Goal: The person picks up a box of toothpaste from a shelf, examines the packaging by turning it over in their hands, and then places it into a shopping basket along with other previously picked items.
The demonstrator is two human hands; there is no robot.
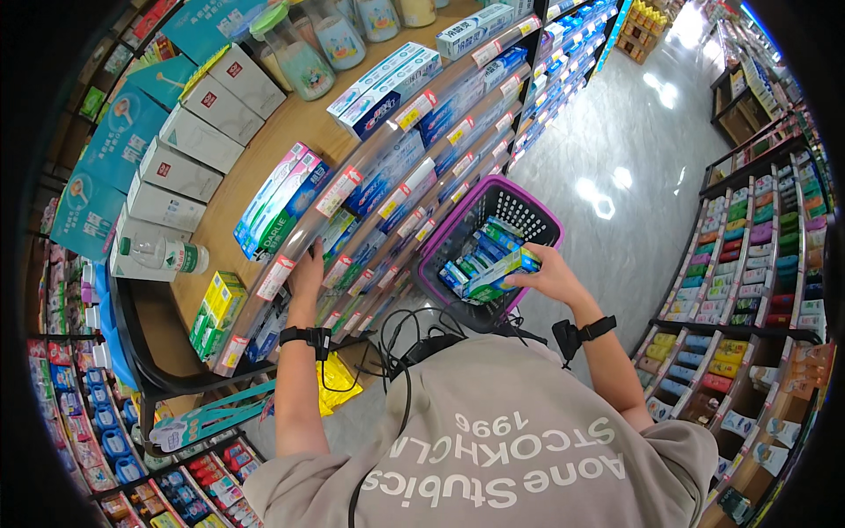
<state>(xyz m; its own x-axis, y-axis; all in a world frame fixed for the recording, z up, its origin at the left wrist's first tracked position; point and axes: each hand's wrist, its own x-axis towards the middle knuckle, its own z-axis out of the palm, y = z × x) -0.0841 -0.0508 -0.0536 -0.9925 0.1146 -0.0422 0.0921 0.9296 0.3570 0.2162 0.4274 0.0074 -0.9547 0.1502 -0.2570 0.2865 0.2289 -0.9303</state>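
My right hand (545, 272) grips one end of a yellow, green and blue toothpaste box (496, 277) over a black plastic basket with a purple rim (560, 228). Several more toothpaste boxes (482, 243) lie inside the basket, mostly blue and green. My left hand (309, 267) reaches into a shelf tier behind a clear price-tag rail (300, 231); its fingers are partly hidden there. Close by it, a green, blue and yellow toothpaste box (338, 231) shows in the tier. Darlie toothpaste boxes (280, 198) stand on the shelf top just above that hand.
Along the wooden shelf top are a plastic water bottle (165, 256), white cartons (211, 138), yellow-green boxes (216, 315) and patterned cups (337, 39). A loose black cable (406, 323) hangs before my body. Across the tiled aisle (614, 191) stands another stocked shelf (739, 244).
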